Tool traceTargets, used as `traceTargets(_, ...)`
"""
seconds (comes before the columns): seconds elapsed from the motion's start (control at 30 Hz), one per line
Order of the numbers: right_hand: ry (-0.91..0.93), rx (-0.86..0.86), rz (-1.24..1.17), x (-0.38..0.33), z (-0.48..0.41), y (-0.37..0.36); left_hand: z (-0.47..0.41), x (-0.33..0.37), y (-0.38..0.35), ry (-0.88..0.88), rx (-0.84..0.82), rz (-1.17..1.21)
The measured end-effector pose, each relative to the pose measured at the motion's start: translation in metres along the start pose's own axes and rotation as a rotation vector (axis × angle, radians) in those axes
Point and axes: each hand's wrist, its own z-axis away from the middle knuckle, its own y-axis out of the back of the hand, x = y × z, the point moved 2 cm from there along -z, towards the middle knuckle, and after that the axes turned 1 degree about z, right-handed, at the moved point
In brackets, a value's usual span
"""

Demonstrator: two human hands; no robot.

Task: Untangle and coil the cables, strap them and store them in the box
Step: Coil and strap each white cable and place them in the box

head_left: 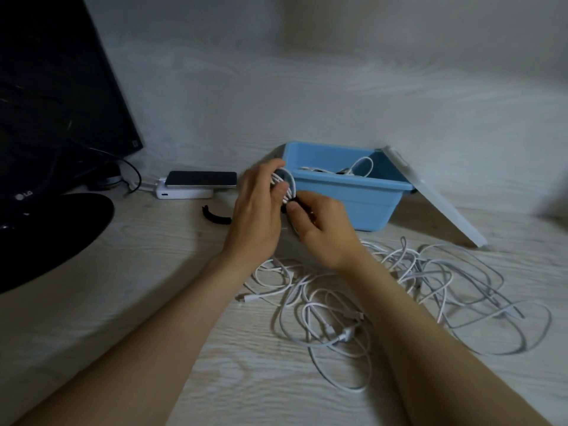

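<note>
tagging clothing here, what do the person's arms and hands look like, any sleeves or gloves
The left hand and right hand wear no gloves. The left forearm and right forearm show no sleeve, watch or bracelet down to the frame's edge. Rings are too blurred to tell.

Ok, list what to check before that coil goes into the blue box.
1. Coil held: left hand grips the coiled cable. Ok.
2. Strap fastened: right hand pinches the black strap at the coil; closure hidden. Cannot tell.
3. Blue box open, lid leaning against it. Ok.
4. Room beside the stored cables. Ok.
5. Spare strap on the table. Ok.
6. Loose cables untangled. Not ok.
</note>
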Motion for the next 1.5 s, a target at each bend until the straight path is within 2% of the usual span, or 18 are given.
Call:
traceTargets(0.1, -0.080, 0.083, -0.173, 0.002, 0.004, 0.003, -0.011, 0.011, -0.006, -0.050, -0.035, -0.003)
traceTargets(0.2, -0.245, 0.119, -0.545, 0.011, 0.005, 0.008, -0.021, 0.024, -0.015, -0.117, -0.059, -0.013)
traceTargets(0.3, -0.240, 0.074, -0.583, 0.018, 0.006, 0.013, -0.028, 0.027, -0.028, -0.142, -0.037, -0.013)
traceTargets(0.5, -0.120, 0.172, -0.354, 0.024, 0.003, 0.026, -0.025, 0.021, -0.040, -0.137, -0.008, 0.025)
traceTargets(0.6, -0.135, 0.248, -0.223, 0.020, 0.003, 0.027, -0.017, 0.012, -0.036, -0.074, 0.140, -0.005)
traceTargets(0.7, -0.083, 0.421, -0.021, 0.008, 0.001, 0.030, -0.014, -0.001, -0.036, -0.074, 0.230, -0.189)
traceTargets(0.8, 0.002, 0.565, 0.240, -0.008, -0.006, 0.028, -0.013, -0.012, -0.044, -0.087, 0.154, -0.309)
traceTargets(0.93, 0.045, 0.649, 0.680, -0.012, -0.036, 0.033, -0.011, -0.019, -0.046, -0.090, 0.067, -0.264)
traceTargets(1.03, -0.108, 0.506, 0.890, -0.008, -0.066, 0.043, -0.009, -0.021, -0.045, -0.050, 0.067, -0.216)
traceTargets(1.13, -0.291, 0.269, 0.995, -0.004, -0.089, 0.049, -0.009, -0.021, -0.045, -0.028, 0.067, -0.230)
traceTargets(1.23, -0.372, 0.117, 1.049, 0.002, -0.103, 0.056, -0.009, -0.020, -0.046, -0.027, 0.063, -0.237)
traceTargets(1.3, -0.432, -0.009, 0.963, 0.013, -0.111, 0.058, -0.009, -0.021, -0.046, -0.019, 0.062, -0.239)
traceTargets(1.4, -0.506, -0.217, 0.703, 0.022, -0.119, 0.056, -0.009, -0.022, -0.047, -0.019, 0.061, -0.248)
traceTargets(1.5, -0.567, -0.333, 0.635, 0.023, -0.120, 0.052, -0.009, -0.022, -0.046, -0.023, 0.070, -0.242)
